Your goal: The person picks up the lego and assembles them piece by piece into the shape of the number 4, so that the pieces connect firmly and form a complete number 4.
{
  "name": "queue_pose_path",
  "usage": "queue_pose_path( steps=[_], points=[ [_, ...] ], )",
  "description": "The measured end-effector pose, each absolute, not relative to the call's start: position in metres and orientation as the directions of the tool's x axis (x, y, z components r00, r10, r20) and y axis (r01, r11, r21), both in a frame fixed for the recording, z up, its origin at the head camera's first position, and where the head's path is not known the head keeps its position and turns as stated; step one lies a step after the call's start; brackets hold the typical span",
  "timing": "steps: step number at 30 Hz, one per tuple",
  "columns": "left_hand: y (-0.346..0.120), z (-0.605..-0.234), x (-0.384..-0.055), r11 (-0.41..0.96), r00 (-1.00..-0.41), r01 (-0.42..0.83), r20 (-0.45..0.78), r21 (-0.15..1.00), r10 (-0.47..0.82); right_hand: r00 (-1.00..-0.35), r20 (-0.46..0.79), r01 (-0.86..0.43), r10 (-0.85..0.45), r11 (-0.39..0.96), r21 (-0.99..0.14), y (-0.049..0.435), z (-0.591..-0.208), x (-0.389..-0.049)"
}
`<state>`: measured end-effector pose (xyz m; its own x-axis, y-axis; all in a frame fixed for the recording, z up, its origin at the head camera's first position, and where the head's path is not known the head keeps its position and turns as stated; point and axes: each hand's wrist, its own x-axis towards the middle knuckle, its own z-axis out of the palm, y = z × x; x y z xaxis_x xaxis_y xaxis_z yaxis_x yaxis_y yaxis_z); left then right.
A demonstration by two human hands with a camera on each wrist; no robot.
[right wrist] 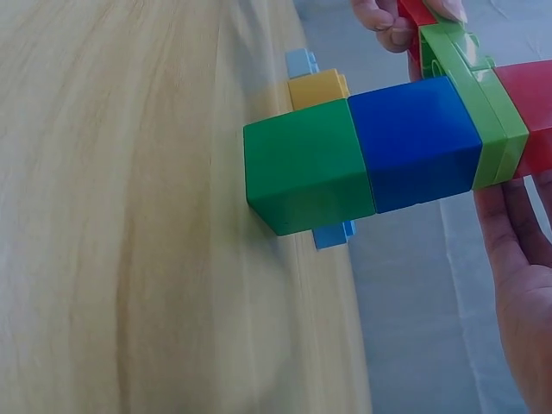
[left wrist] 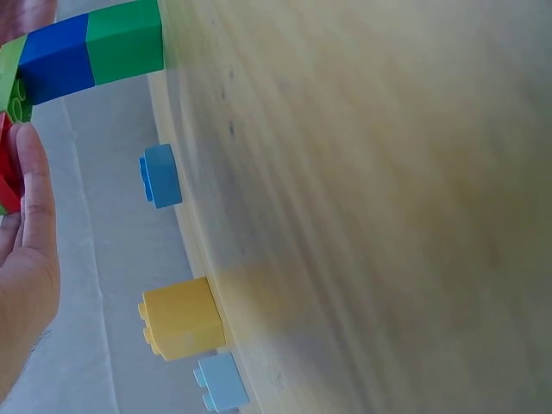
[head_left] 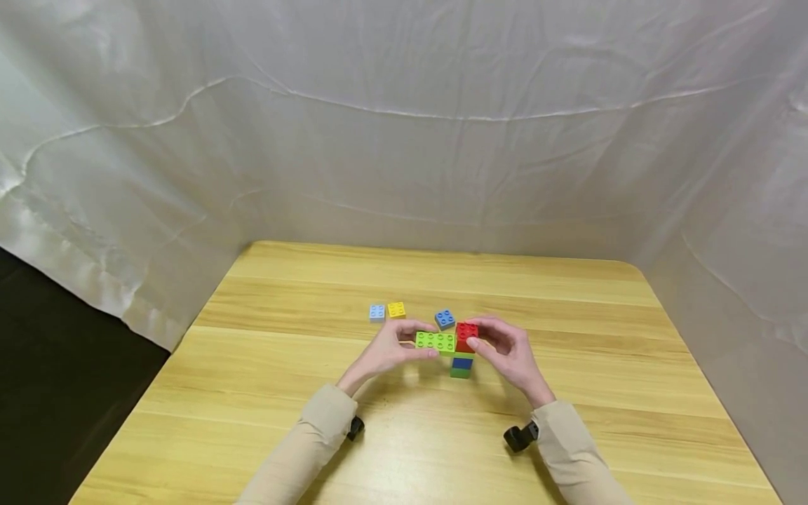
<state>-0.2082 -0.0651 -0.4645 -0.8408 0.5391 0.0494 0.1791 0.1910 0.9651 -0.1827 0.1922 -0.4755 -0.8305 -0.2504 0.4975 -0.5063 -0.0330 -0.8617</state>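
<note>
A small tower stands on the table, with a green brick [right wrist: 302,164] at the bottom, a dark blue brick [right wrist: 414,142] above it and a thin light green layer over that. On top sits a red brick [head_left: 466,337], which my right hand [head_left: 511,354] pinches between thumb and fingers. A long light green brick [head_left: 435,341] reaches left from the tower's upper part. My left hand [head_left: 394,347] grips its left end, thumb in front and fingers behind. Another red brick [left wrist: 10,172] shows by my left fingers, under that end.
Behind the tower lies a blue brick [head_left: 445,320]. A yellow brick [head_left: 396,310] and a light blue brick [head_left: 376,313] lie close together to its left. Pale cloth [head_left: 442,175] hangs around the wooden table [head_left: 568,294].
</note>
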Motion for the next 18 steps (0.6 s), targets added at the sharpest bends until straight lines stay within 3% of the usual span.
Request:
queue_pose_path(
  steps=[18],
  points=[
    [-0.0656,-0.4663,-0.2080,0.182,-0.839,0.175,0.050,0.968,0.542,-0.862,0.466,-0.472,-0.200,-0.020,-0.881,0.1902,-0.4806,-0.1783]
  ],
)
